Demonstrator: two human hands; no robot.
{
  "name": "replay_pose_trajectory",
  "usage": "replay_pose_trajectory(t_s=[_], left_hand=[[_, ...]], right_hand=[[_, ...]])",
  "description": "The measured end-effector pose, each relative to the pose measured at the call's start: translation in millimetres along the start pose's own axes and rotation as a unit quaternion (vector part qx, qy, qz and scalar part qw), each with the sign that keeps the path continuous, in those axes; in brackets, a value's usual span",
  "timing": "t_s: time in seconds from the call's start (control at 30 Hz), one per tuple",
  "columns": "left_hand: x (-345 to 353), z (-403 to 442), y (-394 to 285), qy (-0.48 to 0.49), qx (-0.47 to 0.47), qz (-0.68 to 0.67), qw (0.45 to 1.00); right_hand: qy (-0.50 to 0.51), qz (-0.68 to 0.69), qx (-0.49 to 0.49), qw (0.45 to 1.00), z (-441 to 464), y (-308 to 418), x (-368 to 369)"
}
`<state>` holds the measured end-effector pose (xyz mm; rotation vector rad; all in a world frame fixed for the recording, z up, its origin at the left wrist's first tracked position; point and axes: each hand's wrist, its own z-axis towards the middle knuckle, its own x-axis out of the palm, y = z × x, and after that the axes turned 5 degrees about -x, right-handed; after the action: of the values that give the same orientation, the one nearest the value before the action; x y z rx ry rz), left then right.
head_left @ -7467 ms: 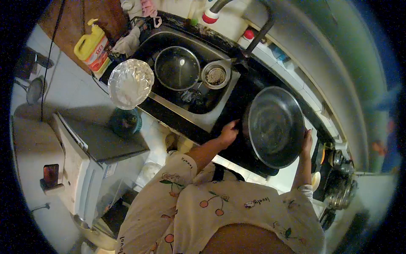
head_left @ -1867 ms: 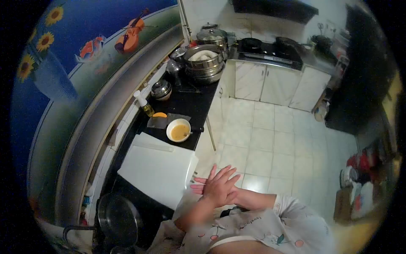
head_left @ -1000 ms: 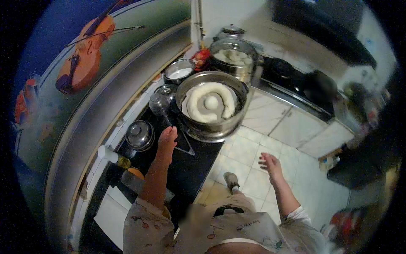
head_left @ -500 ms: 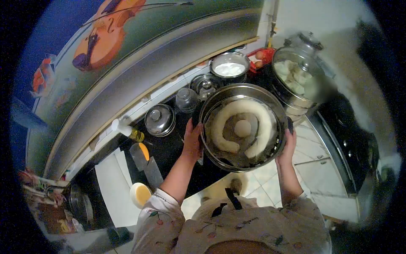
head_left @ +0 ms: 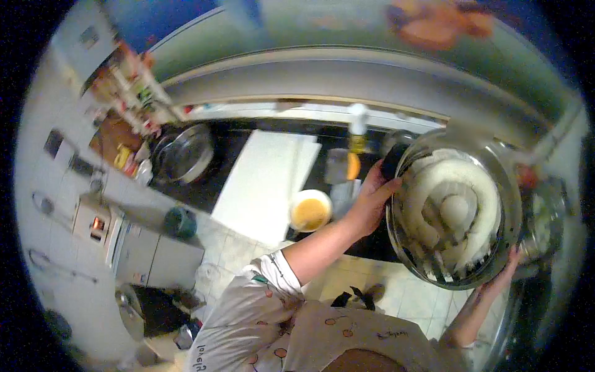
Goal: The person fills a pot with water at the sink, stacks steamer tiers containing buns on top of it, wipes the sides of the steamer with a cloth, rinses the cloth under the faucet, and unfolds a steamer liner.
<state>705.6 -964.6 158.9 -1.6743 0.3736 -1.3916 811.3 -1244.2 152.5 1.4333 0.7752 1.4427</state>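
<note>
Steamer pan [head_left: 509, 204] between hands: left hand [head_left: 373, 201] grip closed at left wall, right hand [head_left: 501, 274] grip closed at opposite wall; curved dough roll [head_left: 487, 211] around dough ball [head_left: 455, 211].

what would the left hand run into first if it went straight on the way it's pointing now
Most likely the metal pot it holds: the left hand points up and right at the pot's dark handle and side. Exact depth is unclear in this blurred view.
</note>
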Motion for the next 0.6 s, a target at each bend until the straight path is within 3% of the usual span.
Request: replay_pose_trajectory(t_s=[0.03,0.13,0.17,0.23,0.3,0.37,0.43,0.6], left_hand=[[-25.5,-14.6,-14.7,0.002,-0.002,-0.017,1.0],[-97.4,-75.4,-68.6,-0.028,0.05,0.015,0.998],[-132.7,-93.1,-76.6,-0.085,0.049,0.024,0.995],[-173.6,-137.6,-120.8,-0.107,0.095,0.042,0.989],[-231.1,-169.8,-153.9,-0.149,0.118,0.086,0.978],[-269.6,-197.0,-193.5,-0.169,0.092,0.075,0.978],[-306.4,-220.2,-223.9,-0.265,0.102,0.069,0.956],[-375.3,-252.1,-275.0,-0.286,0.163,0.045,0.943]], right_hand=[[-0.01,-0.011,0.022,1.0,-26.3,0.0,24.4],[0.107,0.023,0.014,0.994,-88.3,-33.5,67.6],[0.128,0.055,0.065,0.988,-118.1,-38.4,87.7],[0.205,-0.008,0.11,0.972,-153.5,-68.4,117.7],[0.141,0.005,0.122,0.982,-241.3,-56.2,180.9],[0.172,0.014,0.146,0.974,-282.6,-82.6,215.4],[0.257,0.048,0.168,0.95,-318.3,-100.9,247.9],[0.347,0.07,0.2,0.914,-367.3,-134.0,337.0]])
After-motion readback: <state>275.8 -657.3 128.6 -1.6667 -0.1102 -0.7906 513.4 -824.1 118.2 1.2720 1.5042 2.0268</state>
